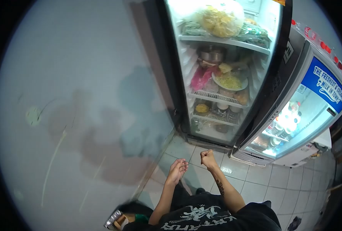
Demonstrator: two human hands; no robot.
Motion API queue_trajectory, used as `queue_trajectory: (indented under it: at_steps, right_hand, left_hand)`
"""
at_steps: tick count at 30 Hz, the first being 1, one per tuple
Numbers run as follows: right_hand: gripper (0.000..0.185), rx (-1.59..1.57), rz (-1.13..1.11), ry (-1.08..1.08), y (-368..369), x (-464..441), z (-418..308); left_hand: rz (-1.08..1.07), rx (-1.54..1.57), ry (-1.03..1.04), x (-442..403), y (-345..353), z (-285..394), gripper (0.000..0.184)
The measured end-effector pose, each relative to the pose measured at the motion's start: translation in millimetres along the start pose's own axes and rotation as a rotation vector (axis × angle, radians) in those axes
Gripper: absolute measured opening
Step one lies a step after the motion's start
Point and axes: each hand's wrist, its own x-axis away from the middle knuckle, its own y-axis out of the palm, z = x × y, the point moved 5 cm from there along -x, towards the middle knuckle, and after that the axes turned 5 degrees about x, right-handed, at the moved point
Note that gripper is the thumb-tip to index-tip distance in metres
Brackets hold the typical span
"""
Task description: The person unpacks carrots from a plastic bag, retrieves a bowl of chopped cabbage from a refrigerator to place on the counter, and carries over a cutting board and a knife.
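My left hand (176, 171) is held out in front of my body, palm turned inward, with its fingers loosely bent and nothing visible in it. Beside it on the right, my right hand (208, 159) is curled into a fist, and no object shows in it. The hands are apart from each other, above the tiled floor. Nearest to both is a tall, lit, glass-fronted fridge (211, 146). On its shelves are a large clear bag of yellowish food (221, 21), bagged greens (251, 34), a metal pot (211, 54), a pink bag (201, 78) and a plate of shredded food (229, 81).
A shorter drinks cooler (251, 157) with a blue milk sign (324, 84) stands to the right, with red-capped bottles (324, 47) on top. A plain wall (71, 77) runs along the left. Near my left elbow sits a bag with a foil-like edge (113, 220).
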Motion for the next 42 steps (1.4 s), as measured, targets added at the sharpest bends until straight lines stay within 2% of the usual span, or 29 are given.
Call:
queue_trajectory:
  at_steps: [2, 4, 5, 6, 7, 8, 9, 11, 13, 15, 17, 19, 22, 23, 24, 27, 36, 40, 42]
  right_hand:
    - [0.024, -0.058, 0.093, 0.054, -11, -13, 12]
    - [0.020, 0.093, 0.079, 0.142, -18, -21, 28]
    - [0.020, 0.085, 0.125, 0.149, -21, -23, 35]
    - [0.012, -0.040, 0.114, 0.170, -19, -27, 41]
    - [0.013, -0.165, 0.103, 0.182, -17, -34, 41]
    - [0.023, -0.087, 0.077, 0.252, -17, -40, 43]
    - [0.023, -0.109, 0.120, 0.259, -13, -44, 47]
    - [0.025, -0.201, 0.312, 0.316, -16, -59, 52]
    - [0.024, -0.277, 0.372, 0.297, -2, -65, 53]
    - [0.024, -0.337, 0.427, 0.245, 5, -92, 37]
    - [0.024, -0.340, 0.450, 0.238, 32, -109, 17]
    - [0.023, -0.337, 0.461, 0.219, 42, -120, 9]
    - [0.023, -0.328, 0.477, 0.173, 57, -129, 1]
    - [0.022, -0.321, 0.488, 0.139, 59, -131, -3]
    - [0.022, -0.321, 0.505, 0.160, 62, -132, -6]
    - [0.022, -0.338, 0.559, 0.163, 73, -128, -14]
    - [0.022, -0.308, 0.605, 0.160, 110, -101, -13]
    - [0.027, -0.296, 0.607, 0.089, 123, -89, -21]
    - [0.037, -0.247, 0.611, 0.092, 128, -81, -29]
  left_hand:
    - [-0.054, -0.027, -0.036, -37, 2, 12, 0.024]
    - [-0.128, -0.093, -0.023, -78, 6, 29, 0.025]
    - [-0.164, -0.108, -0.050, -97, 10, 36, 0.025]
    - [-0.168, -0.147, -0.032, -116, 16, 51, 0.025]
    - [-0.175, -0.185, -0.011, -139, 21, 68, 0.025]
    - [-0.222, -0.199, 0.013, -162, 24, 84, 0.034]
    - [-0.253, -0.221, -0.018, -183, 23, 96, 0.034]
    - [-0.241, -0.359, 0.149, -231, 34, 136, 0.052]
    - [-0.268, -0.465, 0.321, -258, 51, 183, 0.072]
    - [-0.236, -0.530, 0.464, -287, 66, 228, 0.081]
    - [-0.277, -0.624, 0.608, -322, 92, 276, 0.085]
    - [-0.401, -0.605, 0.565, -350, 104, 284, 0.082]
    - [-0.396, -0.538, 0.562, -373, 109, 283, 0.078]
    - [-0.339, -0.637, 0.697, -394, 101, 276, 0.074]
    - [-0.278, -0.740, 0.832, -393, 102, 280, 0.070]
    - [-0.354, -0.654, 0.755, -391, 101, 286, 0.064]
    - [-0.383, -0.560, 0.683, -371, 102, 291, 0.050]
    - [-0.321, -0.660, 0.710, -317, 86, 288, 0.050]
    - [-0.326, -0.652, 0.718, -283, 76, 279, 0.053]
